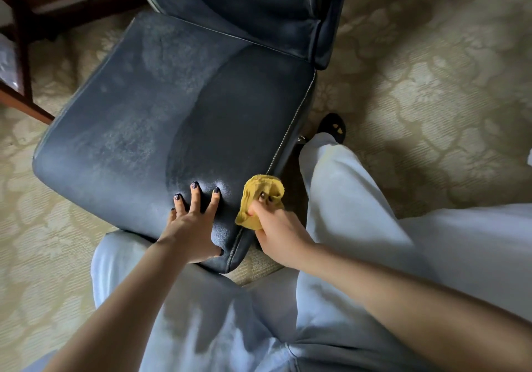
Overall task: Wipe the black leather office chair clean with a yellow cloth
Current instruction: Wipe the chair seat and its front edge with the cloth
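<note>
Right grip [276, 224] pinches the yellow cloth [259, 203] at the right edge of the chair [161, 106], which the spread left grip [191, 223] presses steady.

No text, label, brand or number is legible. The sole marking is a small yellow emblem on the toe of the black shoe [335, 126], at two o'clock of centre, just beside the black leather office chair [172, 112]; its form cannot be read.
</note>
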